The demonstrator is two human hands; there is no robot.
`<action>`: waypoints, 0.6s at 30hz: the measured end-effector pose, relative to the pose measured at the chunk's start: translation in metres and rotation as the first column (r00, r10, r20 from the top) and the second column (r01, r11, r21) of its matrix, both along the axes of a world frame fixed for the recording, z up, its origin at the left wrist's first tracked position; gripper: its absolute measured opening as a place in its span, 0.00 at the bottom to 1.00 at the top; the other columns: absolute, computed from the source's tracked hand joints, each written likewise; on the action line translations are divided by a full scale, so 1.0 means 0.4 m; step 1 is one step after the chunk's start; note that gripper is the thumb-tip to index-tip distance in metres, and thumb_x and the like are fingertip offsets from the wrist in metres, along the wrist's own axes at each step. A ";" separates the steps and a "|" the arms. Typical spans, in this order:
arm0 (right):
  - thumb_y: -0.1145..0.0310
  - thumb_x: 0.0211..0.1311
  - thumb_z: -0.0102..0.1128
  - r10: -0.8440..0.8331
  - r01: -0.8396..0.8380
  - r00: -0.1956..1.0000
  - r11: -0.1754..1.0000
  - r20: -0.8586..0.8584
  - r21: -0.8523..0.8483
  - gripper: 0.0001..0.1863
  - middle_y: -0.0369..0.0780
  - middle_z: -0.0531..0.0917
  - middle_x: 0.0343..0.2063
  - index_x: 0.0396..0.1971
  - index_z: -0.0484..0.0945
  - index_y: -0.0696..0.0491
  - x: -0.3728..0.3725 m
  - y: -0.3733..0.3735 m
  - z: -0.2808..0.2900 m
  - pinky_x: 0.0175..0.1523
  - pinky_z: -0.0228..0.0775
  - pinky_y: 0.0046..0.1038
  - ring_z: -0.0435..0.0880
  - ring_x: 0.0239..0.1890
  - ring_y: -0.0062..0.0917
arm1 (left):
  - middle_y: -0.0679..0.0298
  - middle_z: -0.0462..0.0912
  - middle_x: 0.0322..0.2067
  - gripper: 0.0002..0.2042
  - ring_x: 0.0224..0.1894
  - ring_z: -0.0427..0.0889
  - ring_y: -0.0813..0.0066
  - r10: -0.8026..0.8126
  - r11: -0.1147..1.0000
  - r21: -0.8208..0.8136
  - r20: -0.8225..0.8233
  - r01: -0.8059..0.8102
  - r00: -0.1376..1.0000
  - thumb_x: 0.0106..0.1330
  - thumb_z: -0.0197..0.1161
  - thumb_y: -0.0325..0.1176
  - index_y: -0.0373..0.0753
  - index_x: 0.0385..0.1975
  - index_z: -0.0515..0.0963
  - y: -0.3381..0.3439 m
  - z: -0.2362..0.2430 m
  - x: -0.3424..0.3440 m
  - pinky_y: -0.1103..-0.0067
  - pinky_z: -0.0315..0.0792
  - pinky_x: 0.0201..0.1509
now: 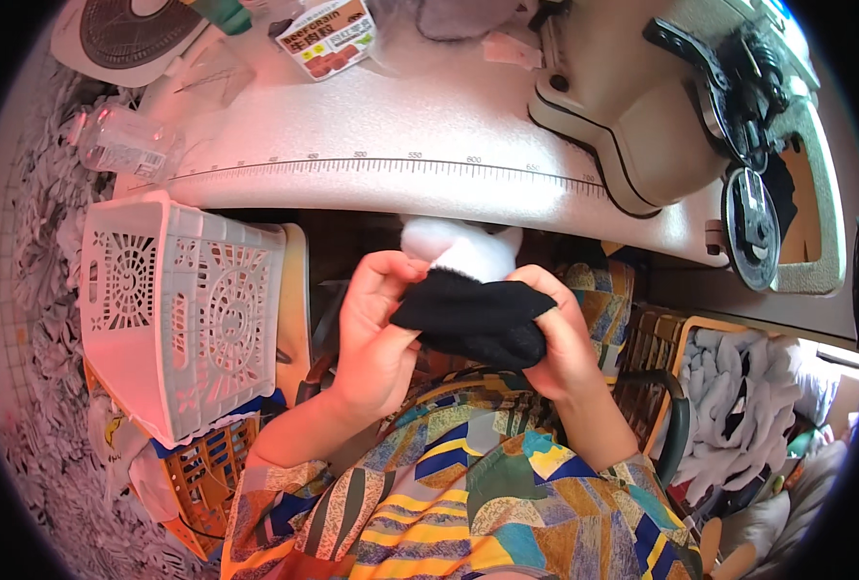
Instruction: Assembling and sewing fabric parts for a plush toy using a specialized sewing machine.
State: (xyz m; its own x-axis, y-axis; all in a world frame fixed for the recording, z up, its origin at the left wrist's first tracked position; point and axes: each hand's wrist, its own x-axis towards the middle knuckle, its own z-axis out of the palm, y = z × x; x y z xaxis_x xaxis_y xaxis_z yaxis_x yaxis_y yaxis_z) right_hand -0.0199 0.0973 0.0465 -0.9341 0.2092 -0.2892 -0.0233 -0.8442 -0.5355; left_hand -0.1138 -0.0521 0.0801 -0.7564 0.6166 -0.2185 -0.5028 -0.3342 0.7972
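Between my hands, in front of the table edge, is a black knit sock-like piece (478,314) stretched sideways. My left hand (376,333) grips its left end, the thumb tucked at the black fabric's edge. Its right end is pinched by my right hand (567,338), where the thumb also goes under the fabric. White fabric (463,246) shows just beyond the black part, close to the table edge; whether the two are one piece I cannot tell. Both hands are closed on the black cloth, above my lap.
The white table (391,116) has a ruler scale along its front. A sewing machine (632,126) stands at the right. On the left are a white plastic basket (227,319) and a clear bottle (125,145). Grey-white knit pieces (729,406) fill a container at right.
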 end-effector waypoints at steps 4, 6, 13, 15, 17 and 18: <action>0.77 0.60 0.49 0.094 -0.100 0.994 0.989 -0.059 -0.105 0.10 0.41 0.82 0.37 0.41 0.75 0.60 -0.007 -0.003 -0.007 0.46 0.76 0.22 0.82 0.39 0.21 | 0.66 0.74 0.38 0.17 0.45 0.77 0.78 -0.098 0.989 0.114 0.045 0.092 0.994 0.61 0.60 0.22 0.42 0.43 0.60 -0.014 0.001 -0.011 0.79 0.73 0.52; 0.77 0.59 0.49 0.132 -0.149 0.987 0.968 -0.092 -0.200 0.11 0.41 0.82 0.37 0.42 0.74 0.60 -0.009 -0.005 -0.012 0.46 0.76 0.23 0.82 0.39 0.22 | 0.65 0.75 0.35 0.15 0.41 0.79 0.77 -0.134 0.986 0.111 0.081 0.124 0.988 0.62 0.59 0.23 0.42 0.42 0.60 -0.015 0.008 -0.007 0.81 0.75 0.47; 0.70 0.64 0.55 0.107 -0.136 0.988 0.939 -0.107 -0.316 0.24 0.50 0.75 0.50 0.58 0.62 0.58 0.003 0.017 -0.013 0.57 0.72 0.32 0.79 0.51 0.32 | 0.57 0.78 0.41 0.17 0.45 0.80 0.76 -0.252 0.967 0.094 0.232 0.237 0.939 0.63 0.60 0.25 0.40 0.48 0.60 -0.010 0.020 -0.025 0.80 0.76 0.46; 0.71 0.62 0.57 0.082 -0.148 0.971 0.944 -0.227 -0.294 0.29 0.50 0.73 0.53 0.61 0.58 0.58 0.010 0.032 -0.002 0.59 0.71 0.32 0.78 0.54 0.33 | 0.56 0.78 0.41 0.24 0.43 0.81 0.71 -0.227 0.973 0.055 0.082 0.223 0.970 0.58 0.66 0.28 0.39 0.49 0.59 -0.007 0.021 -0.029 0.78 0.77 0.46; 0.72 0.53 0.66 0.101 -0.140 0.926 0.987 -0.364 -0.083 0.38 0.50 0.71 0.56 0.62 0.55 0.56 0.016 0.050 0.007 0.60 0.69 0.32 0.73 0.59 0.31 | 0.54 0.78 0.42 0.37 0.42 0.81 0.67 -0.181 0.983 -0.042 -0.039 0.180 0.983 0.47 0.76 0.28 0.36 0.54 0.57 -0.009 0.035 -0.041 0.74 0.75 0.50; 0.76 0.51 0.66 0.109 -0.074 0.960 0.987 -0.256 0.143 0.35 0.46 0.73 0.53 0.59 0.59 0.55 0.018 0.049 0.013 0.58 0.70 0.29 0.75 0.56 0.28 | 0.55 0.79 0.39 0.36 0.39 0.81 0.68 -0.167 0.967 -0.223 -0.174 0.126 0.971 0.47 0.74 0.25 0.35 0.53 0.57 -0.018 0.042 -0.041 0.75 0.75 0.47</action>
State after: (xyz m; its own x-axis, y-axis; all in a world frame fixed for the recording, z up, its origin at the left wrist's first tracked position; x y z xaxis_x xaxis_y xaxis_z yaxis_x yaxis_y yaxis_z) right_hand -0.0126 0.1169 0.0519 -0.9903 0.1389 -0.0070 -0.1039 -0.7721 -0.6269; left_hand -0.1304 -0.0594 0.0967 -0.7010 0.6797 -0.2160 -0.3666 -0.0837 0.9266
